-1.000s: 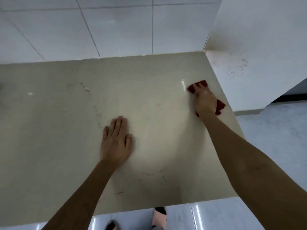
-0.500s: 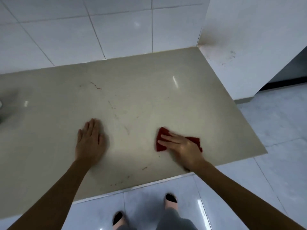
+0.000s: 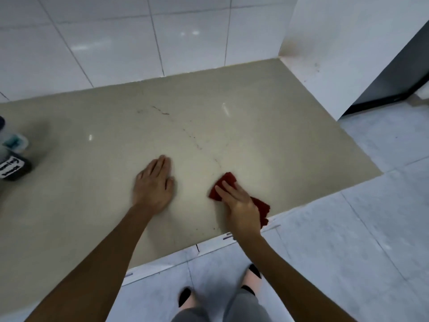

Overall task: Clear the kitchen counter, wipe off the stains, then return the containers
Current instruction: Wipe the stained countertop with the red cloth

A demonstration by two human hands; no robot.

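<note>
A beige counter (image 3: 255, 126) fills the middle of the view. Thin dark and reddish stains (image 3: 192, 138) run across it from the back centre toward the front. My right hand (image 3: 239, 203) presses flat on a dark red cloth (image 3: 226, 180) near the front edge; the cloth pokes out ahead of the fingers and behind the wrist. My left hand (image 3: 154, 184) lies flat on the counter, palm down, fingers together, holding nothing, a little left of the cloth. Blurred containers (image 3: 14, 159) stand at the far left edge, one dark with a white label.
White tiled wall (image 3: 116, 43) runs behind the counter. A white side panel (image 3: 336, 54) bounds it on the right, with a dark opening beyond. Grey floor tiles and my feet (image 3: 253, 275) lie below the front edge.
My right hand swept the red cloth from the back right corner to the front of the counter, then slightly forward. The view shifted, bringing the containers in at the left.
</note>
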